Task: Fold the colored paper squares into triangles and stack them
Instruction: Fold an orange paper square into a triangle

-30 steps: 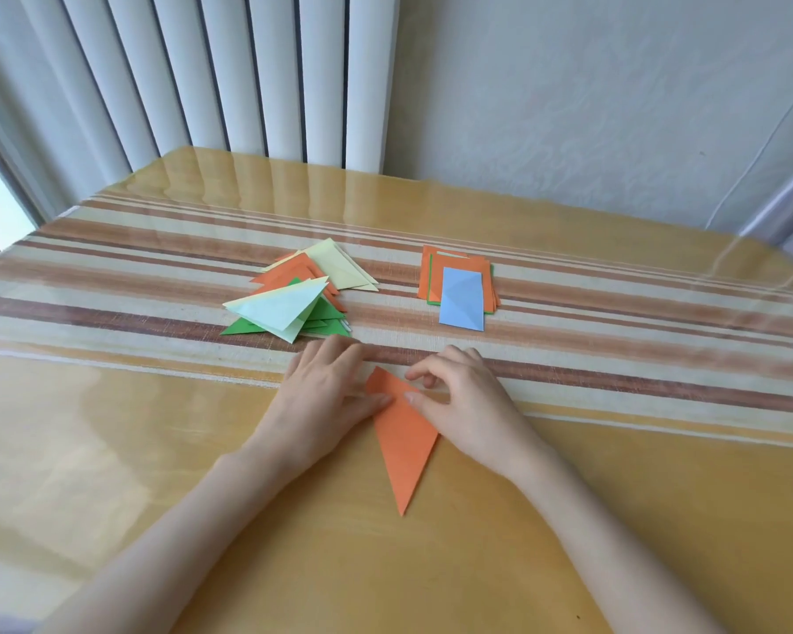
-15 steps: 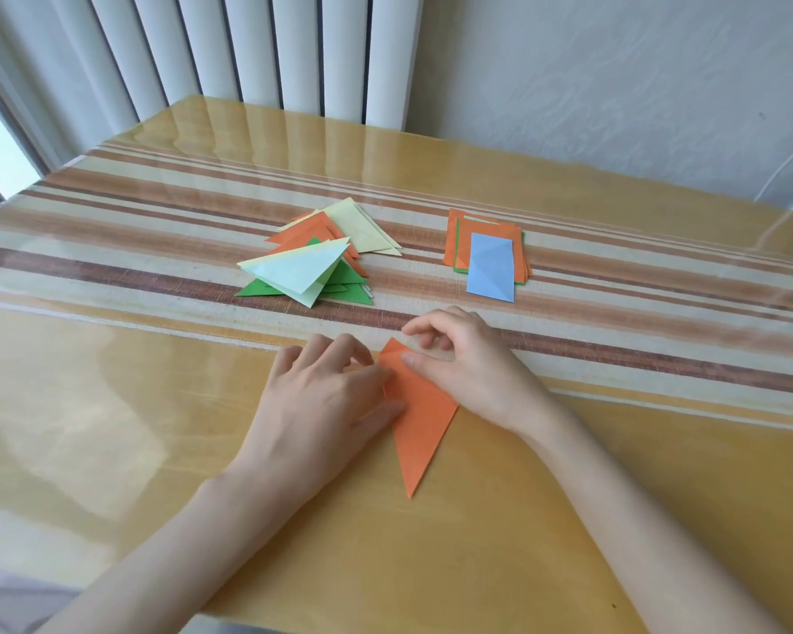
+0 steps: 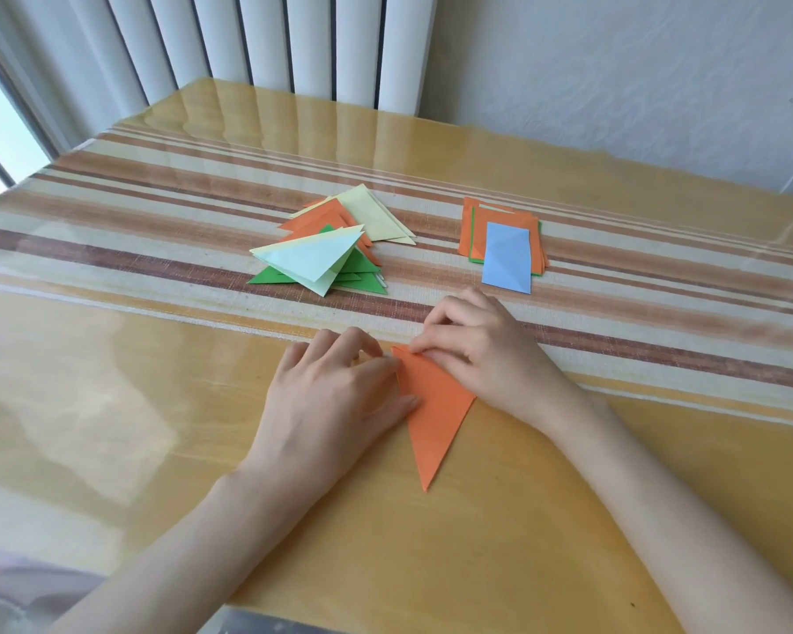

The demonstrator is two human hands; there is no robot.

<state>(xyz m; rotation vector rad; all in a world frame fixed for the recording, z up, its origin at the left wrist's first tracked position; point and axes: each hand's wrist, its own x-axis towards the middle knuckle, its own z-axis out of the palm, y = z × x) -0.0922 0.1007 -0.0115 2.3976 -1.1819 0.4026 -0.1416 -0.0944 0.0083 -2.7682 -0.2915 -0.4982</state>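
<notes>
Where left hand nears right hand, orange triangle lies pinned

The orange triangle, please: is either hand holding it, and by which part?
Yes. The left hand presses the orange triangle flat on the table at its left edge; the right hand pinches its top edge near the upper corner.
</notes>
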